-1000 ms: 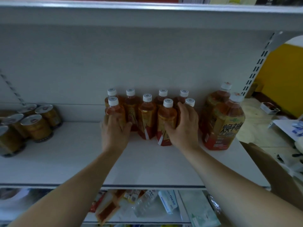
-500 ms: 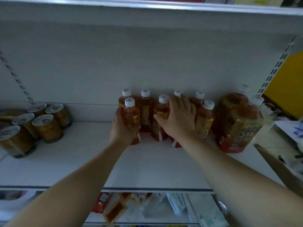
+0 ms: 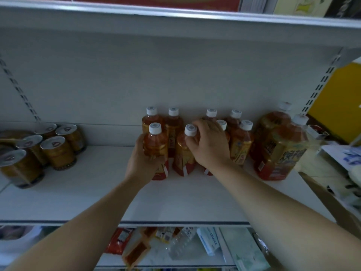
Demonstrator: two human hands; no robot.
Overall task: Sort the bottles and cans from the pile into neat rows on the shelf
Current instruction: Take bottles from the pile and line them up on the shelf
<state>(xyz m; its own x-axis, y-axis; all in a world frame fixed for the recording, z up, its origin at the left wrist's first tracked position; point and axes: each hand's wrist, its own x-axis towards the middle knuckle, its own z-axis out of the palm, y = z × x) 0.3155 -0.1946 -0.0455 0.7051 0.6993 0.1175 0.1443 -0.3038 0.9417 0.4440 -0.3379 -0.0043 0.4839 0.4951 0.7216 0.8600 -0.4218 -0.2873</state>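
Observation:
Several small amber tea bottles with white caps stand in two rows at the back of the white shelf. My left hand grips the front-left bottle around its body. My right hand curls over the second front bottle, fingertips at its cap, and covers much of the third front bottle. Another small bottle stands just right of my hand. Two big amber bottles stand at the right. A group of gold cans stands at the left.
An upper shelf hangs overhead. The lower shelf holds a pile of packets and a clear bottle. A brown cardboard box and papers lie off the right end. Bare shelf surface stretches between the cans and bottles.
My right hand has shifted left and up, from the body of a front bottle to the cap and neck of the second front bottle. The left hand still holds the front-left bottle.

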